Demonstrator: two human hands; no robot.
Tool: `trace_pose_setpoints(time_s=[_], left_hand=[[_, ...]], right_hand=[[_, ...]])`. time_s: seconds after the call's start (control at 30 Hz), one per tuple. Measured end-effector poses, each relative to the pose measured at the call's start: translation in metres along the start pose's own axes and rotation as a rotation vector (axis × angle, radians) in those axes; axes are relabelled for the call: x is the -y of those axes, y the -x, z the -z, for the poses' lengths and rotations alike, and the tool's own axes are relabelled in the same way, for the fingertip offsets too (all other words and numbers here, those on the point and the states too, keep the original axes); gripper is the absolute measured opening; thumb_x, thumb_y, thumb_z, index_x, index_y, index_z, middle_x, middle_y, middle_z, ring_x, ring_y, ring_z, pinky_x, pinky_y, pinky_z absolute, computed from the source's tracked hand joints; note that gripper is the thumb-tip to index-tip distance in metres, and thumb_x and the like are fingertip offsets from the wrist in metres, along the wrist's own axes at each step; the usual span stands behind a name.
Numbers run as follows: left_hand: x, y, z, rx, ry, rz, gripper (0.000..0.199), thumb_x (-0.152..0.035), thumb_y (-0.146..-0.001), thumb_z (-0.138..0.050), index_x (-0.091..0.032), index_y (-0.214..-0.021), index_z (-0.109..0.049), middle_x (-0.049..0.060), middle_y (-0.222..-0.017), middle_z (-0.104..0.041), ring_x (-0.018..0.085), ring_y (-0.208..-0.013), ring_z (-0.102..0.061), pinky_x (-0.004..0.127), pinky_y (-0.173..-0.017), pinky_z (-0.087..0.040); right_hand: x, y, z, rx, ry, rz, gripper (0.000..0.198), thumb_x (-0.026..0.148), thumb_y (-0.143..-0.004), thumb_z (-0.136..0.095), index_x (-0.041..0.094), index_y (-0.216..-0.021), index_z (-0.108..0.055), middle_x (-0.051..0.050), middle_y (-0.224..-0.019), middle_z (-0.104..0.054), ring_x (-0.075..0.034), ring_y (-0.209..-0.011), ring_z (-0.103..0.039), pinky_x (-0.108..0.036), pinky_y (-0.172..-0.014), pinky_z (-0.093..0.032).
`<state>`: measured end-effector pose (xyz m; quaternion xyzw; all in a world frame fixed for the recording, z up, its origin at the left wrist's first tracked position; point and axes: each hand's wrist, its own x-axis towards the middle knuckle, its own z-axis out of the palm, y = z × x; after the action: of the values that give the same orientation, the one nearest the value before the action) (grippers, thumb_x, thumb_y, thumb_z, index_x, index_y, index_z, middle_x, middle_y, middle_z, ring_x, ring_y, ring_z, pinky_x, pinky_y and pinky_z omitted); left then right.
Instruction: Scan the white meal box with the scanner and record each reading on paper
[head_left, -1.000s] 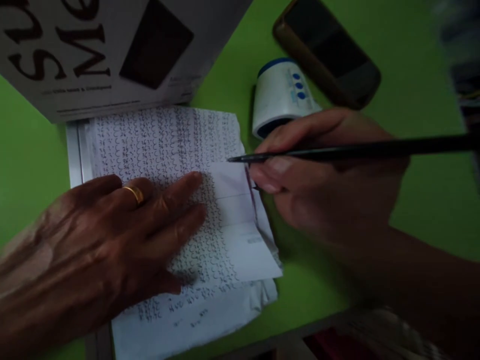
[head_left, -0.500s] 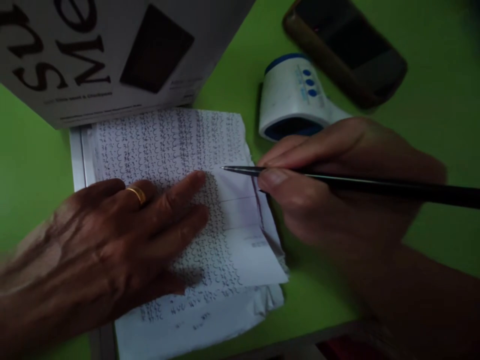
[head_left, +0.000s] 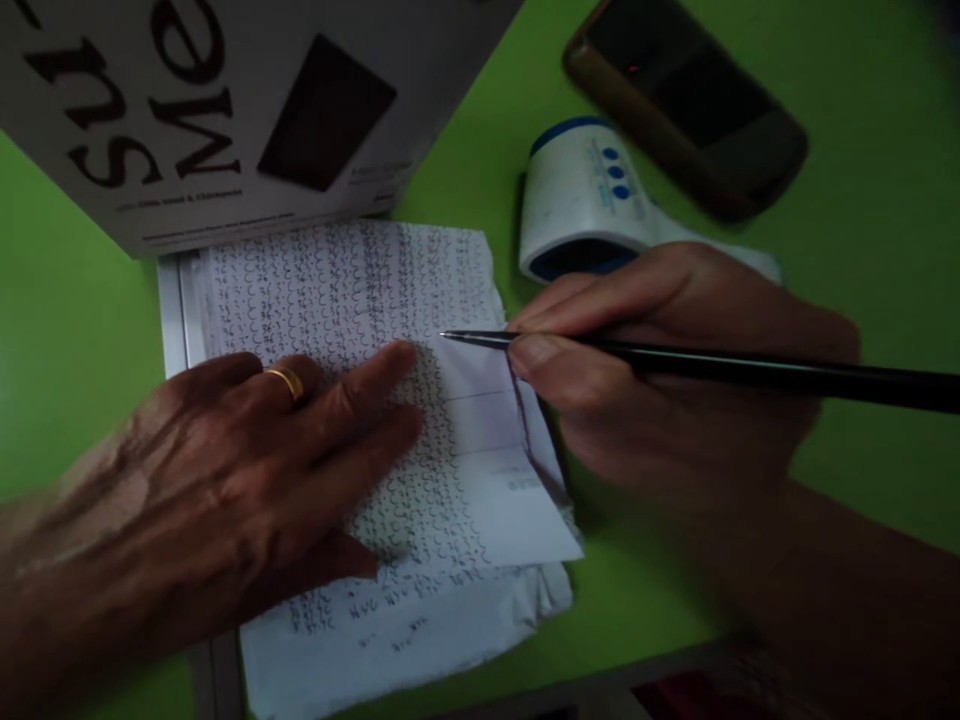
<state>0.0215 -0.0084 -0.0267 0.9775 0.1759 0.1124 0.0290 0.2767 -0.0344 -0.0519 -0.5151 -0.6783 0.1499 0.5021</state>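
Note:
A stack of paper sheets (head_left: 495, 510), densely covered in handwritten rows of figures, lies in front of me with crumpled right edges. My left hand (head_left: 262, 470), a gold ring on one finger, rests on the top sheet with its fingers stretched out. Between the thumb and fingers of my right hand (head_left: 675, 380) is a black pen (head_left: 720, 372). Its metal tip points left and is at the end of a written row, just right of my left fingertips. Whether the tip touches the paper, I cannot tell.
A white and blue infrared thermometer (head_left: 585, 205) lies beyond my right hand. Behind it is a phone in a brown case (head_left: 690, 110). At the upper left, a white printed box (head_left: 247, 120) stands against the papers' far edge. Everything rests on a green tabletop (head_left: 885, 180).
The box, the papers and my left hand appear slightly further right in view, while my right hand has shifted a little left. The pen tip stays at nearly the same row.

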Motion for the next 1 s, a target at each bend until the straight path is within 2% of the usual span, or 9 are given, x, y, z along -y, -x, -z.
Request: trace_pose_setpoints(time_s=[0.1,0.2,0.4,0.57,0.73,0.87,1.0], left_hand=[[0.0,0.001,-0.001,-0.011,-0.011,0.003,0.047,-0.044,-0.108,-0.031,-0.019,-0.143,-0.049,0.005,-0.158,-0.049,0.024,-0.102,-0.066,0.038,-0.075,-0.054],[0.0,0.003,-0.002,-0.003,0.008,0.005,0.049,-0.047,-0.106,-0.039,-0.019,-0.145,-0.049,0.006,-0.16,-0.046,0.024,-0.103,-0.066,0.038,-0.078,-0.054],[0.001,-0.001,0.005,0.021,-0.026,-0.03,0.047,-0.044,-0.107,-0.043,-0.014,-0.141,-0.053,0.011,-0.157,-0.051,0.025,-0.101,-0.068,0.04,-0.07,-0.052],[0.0,-0.001,0.007,0.03,-0.009,-0.012,0.048,-0.044,-0.106,-0.042,-0.017,-0.143,-0.052,0.007,-0.157,-0.052,0.022,-0.098,-0.067,0.038,-0.072,-0.053],[0.001,0.001,0.006,0.015,0.003,-0.015,0.049,-0.039,-0.105,-0.045,-0.015,-0.147,-0.051,0.01,-0.16,-0.047,0.027,-0.104,-0.066,0.04,-0.075,-0.055],[0.002,-0.003,0.009,0.068,-0.009,-0.038,0.048,-0.042,-0.103,-0.049,-0.015,-0.143,-0.054,0.011,-0.158,-0.05,0.027,-0.097,-0.069,0.04,-0.071,-0.056],[0.001,-0.003,0.007,0.031,-0.007,-0.036,0.05,-0.04,-0.1,-0.055,-0.013,-0.142,-0.052,0.013,-0.157,-0.05,0.027,-0.1,-0.069,0.041,-0.07,-0.056]], right_hand=[[0.0,0.001,0.0,0.01,0.029,-0.007,0.011,0.016,-0.083,-0.068,0.022,-0.074,-0.065,0.007,-0.065,-0.066,-0.006,-0.055,-0.056,-0.023,-0.046,-0.04],[-0.001,0.001,0.0,0.008,0.02,0.029,0.01,0.016,-0.082,-0.068,0.022,-0.075,-0.065,0.007,-0.065,-0.066,-0.007,-0.057,-0.058,-0.024,-0.048,-0.042],[-0.003,0.0,-0.001,0.042,0.044,0.071,0.012,0.014,-0.083,-0.067,0.023,-0.076,-0.064,0.006,-0.068,-0.067,-0.009,-0.058,-0.062,-0.025,-0.05,-0.047],[-0.003,-0.001,-0.002,0.034,0.049,0.073,0.013,0.014,-0.083,-0.067,0.023,-0.074,-0.063,0.006,-0.067,-0.066,-0.009,-0.056,-0.06,-0.026,-0.048,-0.045],[-0.004,-0.002,-0.003,0.006,-0.004,0.081,0.013,0.013,-0.077,-0.069,0.023,-0.071,-0.064,0.006,-0.065,-0.067,-0.01,-0.053,-0.06,-0.026,-0.046,-0.043],[-0.004,-0.003,-0.004,0.016,-0.009,0.074,0.013,0.013,-0.077,-0.068,0.022,-0.071,-0.063,0.006,-0.064,-0.066,-0.009,-0.053,-0.059,-0.025,-0.046,-0.043],[-0.005,-0.002,-0.005,0.001,-0.052,0.067,0.012,0.011,-0.075,-0.068,0.022,-0.071,-0.065,0.007,-0.063,-0.065,-0.008,-0.051,-0.057,-0.025,-0.046,-0.042]])
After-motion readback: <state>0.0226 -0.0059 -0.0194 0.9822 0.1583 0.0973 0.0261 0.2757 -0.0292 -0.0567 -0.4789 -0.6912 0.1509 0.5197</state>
